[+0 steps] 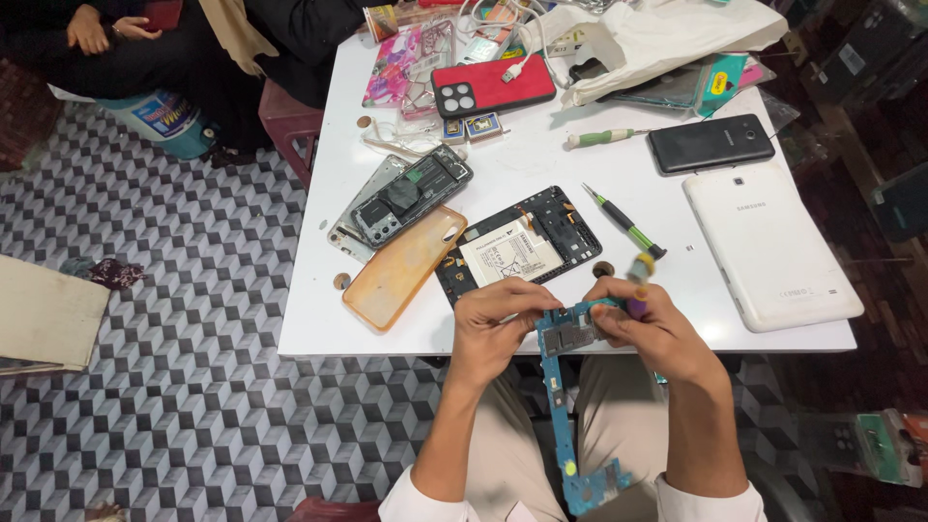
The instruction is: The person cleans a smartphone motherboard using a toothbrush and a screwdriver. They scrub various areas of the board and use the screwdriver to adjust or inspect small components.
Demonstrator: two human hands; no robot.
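Note:
My left hand (495,324) and my right hand (650,324) both grip the top of a long blue circuit board (559,387), held over my lap at the white table's (541,159) near edge. My right hand also pinches a small screwdriver with a purple and yellow handle (639,280) against the board. Just beyond my hands lies an opened black tablet (517,246) with its white battery showing.
An orange phone case (403,266), an opened phone (411,196), a green screwdriver (623,220), a white tablet back cover (768,246), a black phone (710,142), a red phone case (493,84) and a white bag lie on the table. Another person sits at the far left.

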